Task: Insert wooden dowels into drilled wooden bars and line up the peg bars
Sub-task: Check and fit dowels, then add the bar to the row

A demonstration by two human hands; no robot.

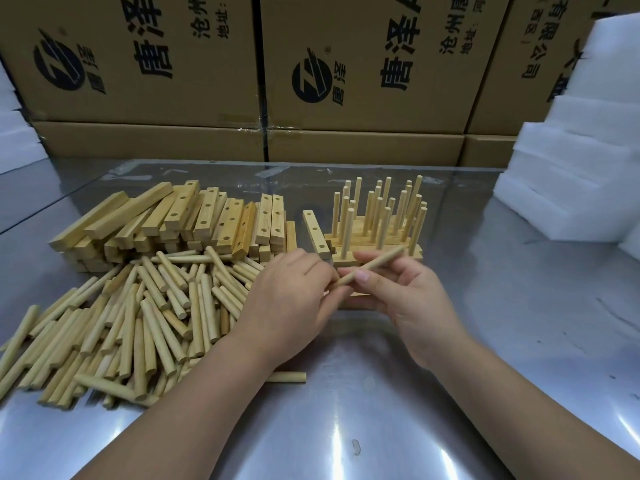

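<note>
The steel worktop (381,393) carries everything. The finished peg bars (377,233) serve as the landmark. To their left spreads the loose dowel heap (138,313), and farther back, also on their left, sits the stack of drilled bars (207,216). One empty drilled bar (316,233) leans at the peg bars' left end.

Just in front of the peg bars the two grips meet. The right grip (415,299) pinches the held dowel (372,265) near its middle between thumb and fingers. The left grip (294,292) closes its fingertips on the dowel's near end. The dowel's long axis slants, its far end pointing up and right over the peg bars' front row, so it likely needs tipping upright before seating. A partly hidden bar (351,299) shows beneath the grips. The right grip is nearer the peg bars.
</note>
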